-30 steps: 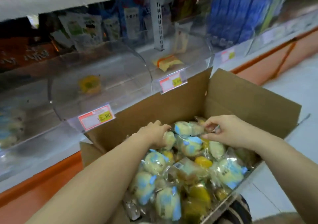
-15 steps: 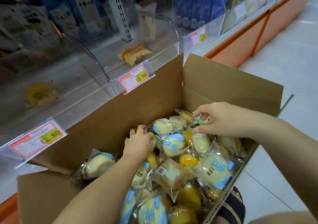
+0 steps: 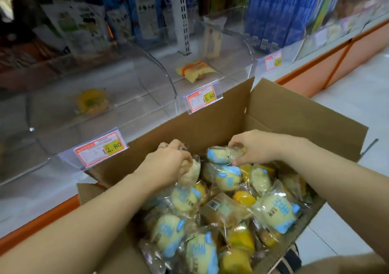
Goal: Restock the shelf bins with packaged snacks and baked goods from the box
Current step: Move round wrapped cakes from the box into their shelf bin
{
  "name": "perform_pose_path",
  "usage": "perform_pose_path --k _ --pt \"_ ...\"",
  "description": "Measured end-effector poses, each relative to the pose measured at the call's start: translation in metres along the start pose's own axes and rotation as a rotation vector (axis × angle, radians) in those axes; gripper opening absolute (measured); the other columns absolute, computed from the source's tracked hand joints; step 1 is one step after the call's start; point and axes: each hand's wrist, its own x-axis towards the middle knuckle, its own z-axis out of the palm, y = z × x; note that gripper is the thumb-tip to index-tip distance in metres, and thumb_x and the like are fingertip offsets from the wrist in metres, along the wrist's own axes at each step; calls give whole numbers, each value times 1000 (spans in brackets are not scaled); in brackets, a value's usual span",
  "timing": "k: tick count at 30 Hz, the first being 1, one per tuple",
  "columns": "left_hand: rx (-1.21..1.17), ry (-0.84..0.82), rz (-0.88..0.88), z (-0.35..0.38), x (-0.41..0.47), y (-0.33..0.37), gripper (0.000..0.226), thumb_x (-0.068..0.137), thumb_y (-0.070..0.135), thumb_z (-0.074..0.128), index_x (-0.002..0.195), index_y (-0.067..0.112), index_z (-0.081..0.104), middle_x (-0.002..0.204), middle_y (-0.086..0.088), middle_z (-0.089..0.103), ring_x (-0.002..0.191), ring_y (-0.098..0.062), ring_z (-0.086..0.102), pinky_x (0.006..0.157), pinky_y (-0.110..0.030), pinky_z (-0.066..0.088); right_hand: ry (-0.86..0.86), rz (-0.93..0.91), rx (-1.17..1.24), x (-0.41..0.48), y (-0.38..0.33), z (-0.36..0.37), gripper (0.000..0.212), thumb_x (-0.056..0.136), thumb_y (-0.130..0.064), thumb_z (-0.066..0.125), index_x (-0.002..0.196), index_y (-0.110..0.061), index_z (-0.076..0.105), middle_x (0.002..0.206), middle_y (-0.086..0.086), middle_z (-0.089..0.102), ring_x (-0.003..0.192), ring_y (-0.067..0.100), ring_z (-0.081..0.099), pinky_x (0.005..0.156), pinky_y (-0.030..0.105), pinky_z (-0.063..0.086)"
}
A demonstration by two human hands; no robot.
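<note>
An open cardboard box (image 3: 294, 113) holds several clear-wrapped pale buns with blue print and some yellow cakes. My left hand (image 3: 166, 164) grips one pale wrapped bun (image 3: 191, 174) at the box's far left side. My right hand (image 3: 256, 147) pinches a blue-and-cream wrapped bun (image 3: 221, 154) near the far wall of the box. Behind the box stand two clear acrylic shelf bins: the left bin (image 3: 101, 126) holds one yellow round snack (image 3: 91, 102), and the right bin (image 3: 237, 59) holds one yellow-orange packet (image 3: 195, 70).
Price tags reading 12.80 (image 3: 101, 148) and 15.60 (image 3: 203, 100) hang on the bin fronts. Bagged goods and blue cartons (image 3: 280, 15) fill the shelf behind. An orange base strip (image 3: 336, 63) runs along the shelf; white tiled floor (image 3: 357, 97) lies to the right.
The view swung back toward the bins. My left hand rose out of the pile holding a pale bun. My right hand shifted slightly and closed on a blue-and-cream bun.
</note>
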Motion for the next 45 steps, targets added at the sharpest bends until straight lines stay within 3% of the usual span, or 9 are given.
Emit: perform_pose_path --k 6,9,12,19,24,31,36,41,45 --pt "-201 99 -27 -2 -48 -27 25 94 41 54 118 42 59 140 15 30 126 -16 31 93 -41 45 -190 -49 -403 67 -25 25 78 76 -38 76 142 -26 37 130 8 39 117 30 44 92 38 45" --pt "-264 142 -44 -1 -49 -31 27 94 40 54 120 40 58 141 14 29 127 -17 30 93 -42 45 -263 -82 -590 91 -29 45 85 74 -42 77 146 -32 31 149 11 21 130 33 31 100 42 42" --pt "-257 139 -34 -1 -47 -34 28 94 39 54 122 40 57 142 13 28 128 -17 29 90 -41 46 -309 -89 -660 105 -28 59 88 73 -47 76 146 -35 30 157 9 7 136 37 21 104 42 39" --pt "-205 116 9 3 -42 -35 27 94 39 54 121 42 57 142 13 27 129 -16 27 92 -40 45 -288 43 -678 107 -20 66 87 70 -55 75 144 -34 35 158 13 -3 132 38 31 105 40 40" --pt "-185 99 26 1 -45 -31 28 96 39 52 123 41 55 144 12 26 130 -17 27 95 -40 44 -83 19 -672 88 -17 76 60 76 -49 73 126 -22 57 140 10 32 119 31 44 91 37 44" --pt "-344 195 29 -11 -55 -25 27 94 38 55 121 39 58 143 13 28 130 -17 29 100 -41 40 157 7 -401 29 -12 26 52 72 -55 72 112 -23 62 146 0 28 114 24 48 84 31 48" --pt "-596 526 83 -27 -84 -15 22 89 27 65 110 35 65 127 14 36 126 -12 41 107 -30 32 417 -3 -139 -34 -37 -16 45 63 -59 78 91 -28 62 146 -10 32 117 15 50 86 28 42" --pt "-731 851 87 -57 -144 -17 27 88 24 66 98 48 57 129 13 43 114 17 37 90 2 25 631 -52 133 -81 -77 -41 39 58 -49 83 78 -21 66 129 -5 47 112 9 48 88 22 35" --pt "-751 1061 23 -67 -195 -34 29 88 25 63 101 49 55 127 22 40 120 20 31 93 5 21 749 -191 311 -102 -136 -55 36 58 -46 84 75 -22 63 123 -8 47 113 5 44 86 16 26"
